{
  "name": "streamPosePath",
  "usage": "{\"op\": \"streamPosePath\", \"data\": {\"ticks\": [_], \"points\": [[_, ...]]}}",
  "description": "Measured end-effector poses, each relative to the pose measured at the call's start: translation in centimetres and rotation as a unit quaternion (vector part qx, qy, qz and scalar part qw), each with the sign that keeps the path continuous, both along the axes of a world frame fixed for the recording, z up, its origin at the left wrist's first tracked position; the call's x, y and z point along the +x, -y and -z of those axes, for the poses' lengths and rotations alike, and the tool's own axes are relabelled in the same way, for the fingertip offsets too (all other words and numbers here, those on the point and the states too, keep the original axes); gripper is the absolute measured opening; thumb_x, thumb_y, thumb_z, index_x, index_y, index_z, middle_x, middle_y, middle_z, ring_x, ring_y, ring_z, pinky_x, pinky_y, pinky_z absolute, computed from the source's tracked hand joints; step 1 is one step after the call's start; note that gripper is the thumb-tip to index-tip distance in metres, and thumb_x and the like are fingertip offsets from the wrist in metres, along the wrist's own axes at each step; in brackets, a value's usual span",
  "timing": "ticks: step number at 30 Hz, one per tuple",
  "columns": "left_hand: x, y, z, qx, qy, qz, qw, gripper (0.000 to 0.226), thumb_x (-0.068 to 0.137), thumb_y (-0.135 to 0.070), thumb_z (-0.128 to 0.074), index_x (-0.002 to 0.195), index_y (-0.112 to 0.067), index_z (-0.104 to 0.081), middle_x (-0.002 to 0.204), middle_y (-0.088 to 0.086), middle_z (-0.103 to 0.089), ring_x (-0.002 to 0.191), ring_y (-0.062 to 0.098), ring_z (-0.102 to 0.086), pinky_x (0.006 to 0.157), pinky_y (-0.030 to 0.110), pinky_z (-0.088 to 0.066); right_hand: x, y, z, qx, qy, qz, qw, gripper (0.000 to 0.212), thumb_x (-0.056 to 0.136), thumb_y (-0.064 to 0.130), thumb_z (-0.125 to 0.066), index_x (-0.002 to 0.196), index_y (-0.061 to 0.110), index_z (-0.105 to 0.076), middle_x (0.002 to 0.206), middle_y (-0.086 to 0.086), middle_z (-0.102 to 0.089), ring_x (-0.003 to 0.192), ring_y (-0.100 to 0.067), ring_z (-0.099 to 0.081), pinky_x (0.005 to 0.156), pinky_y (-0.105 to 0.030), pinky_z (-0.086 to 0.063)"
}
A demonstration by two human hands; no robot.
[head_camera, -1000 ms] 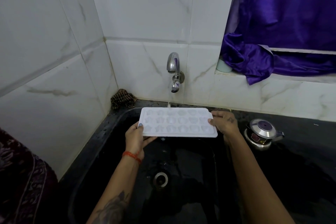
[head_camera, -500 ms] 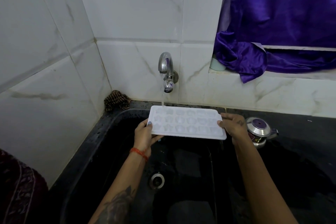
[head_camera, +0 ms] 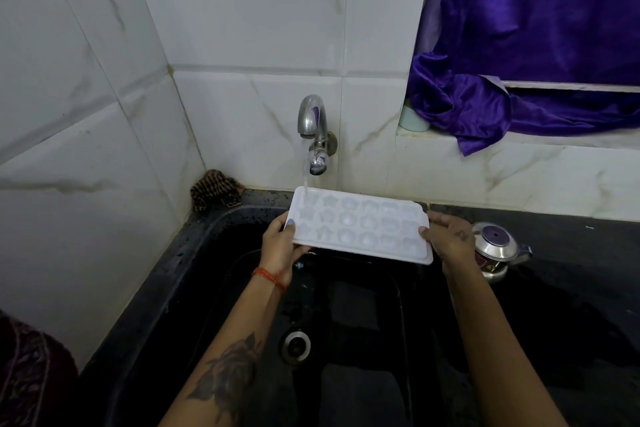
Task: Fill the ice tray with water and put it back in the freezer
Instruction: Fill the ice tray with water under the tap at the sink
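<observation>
- While water runs from the wall tap (head_camera: pixel 312 130), white ice tray (head_camera: pixel 360 225) sits under it, over the black sink (head_camera: pixel 363 322), stream landing in the far-left cells.
- Left hand (head_camera: pixel 280 243): grip closed on the tray's left short edge, thumb on top.
- Right hand (head_camera: pixel 448 236): grip closed on the right short edge.
- Tray tilted slightly, right end nearer the camera.
- Steel kettle (head_camera: pixel 495 250) on worktop (head_camera: pixel 571 253), just right of the right hand.
</observation>
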State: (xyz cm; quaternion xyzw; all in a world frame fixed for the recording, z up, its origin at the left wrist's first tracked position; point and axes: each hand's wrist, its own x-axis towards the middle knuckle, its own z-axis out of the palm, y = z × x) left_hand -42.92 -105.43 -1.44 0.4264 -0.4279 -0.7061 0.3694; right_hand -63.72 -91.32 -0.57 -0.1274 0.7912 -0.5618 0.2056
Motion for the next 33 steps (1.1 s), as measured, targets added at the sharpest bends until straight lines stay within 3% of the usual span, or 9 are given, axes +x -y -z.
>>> {"op": "streamPosePath", "data": {"ticks": [12, 18, 25, 33], "points": [[1.4, 1.4, 0.2, -0.023, -0.021, -0.023, 0.999, 0.019, 0.100, -0.010, -0.041, 0.111, -0.015, -0.055, 0.108, 0.006, -0.062, 0.093, 0.018, -0.062, 0.068, 0.031, -0.053, 1.4, 1.9, 0.0, -0.023, -0.021, -0.005, 1.000, 0.037, 0.079, -0.003, -0.065, 0.115, 0.006, -0.065, 0.112, -0.014, -0.068, 0.102, -0.029, -0.064, 0.095, -0.045, -0.050], [3.2, 1.7, 0.5, -0.016, -0.018, -0.052, 0.998, 0.020, 0.099, -0.011, -0.043, 0.115, -0.013, -0.054, 0.113, 0.009, -0.061, 0.100, 0.024, -0.061, 0.068, 0.031, -0.053, 2.4, 2.9, -0.2, -0.020, -0.025, -0.030, 0.999, 0.037, 0.081, -0.003, -0.064, 0.117, 0.003, -0.064, 0.113, -0.013, -0.067, 0.095, -0.024, -0.063, 0.085, -0.032, -0.050], [5.0, 2.0, 0.5, -0.002, -0.004, -0.093, 0.996, 0.022, 0.099, -0.015, -0.042, 0.118, -0.011, -0.053, 0.112, 0.009, -0.061, 0.102, 0.025, -0.059, 0.064, 0.031, -0.051, 3.7, 4.2, -0.1, -0.013, 0.012, -0.057, 0.998, 0.039, 0.081, -0.001, -0.066, 0.120, 0.003, -0.061, 0.116, -0.015, -0.066, 0.103, -0.030, -0.063, 0.094, -0.043, -0.051], [7.1, 2.2, 0.7, 0.008, 0.003, -0.115, 0.993, 0.022, 0.100, -0.021, -0.042, 0.116, -0.014, -0.054, 0.104, 0.003, -0.061, 0.090, 0.017, -0.060, 0.062, 0.031, -0.051, 5.4, 4.9, -0.1, -0.012, 0.006, -0.093, 0.996, 0.038, 0.080, 0.001, -0.068, 0.118, 0.004, -0.063, 0.110, -0.012, -0.068, 0.085, -0.018, -0.061, 0.077, -0.027, -0.049]]}}
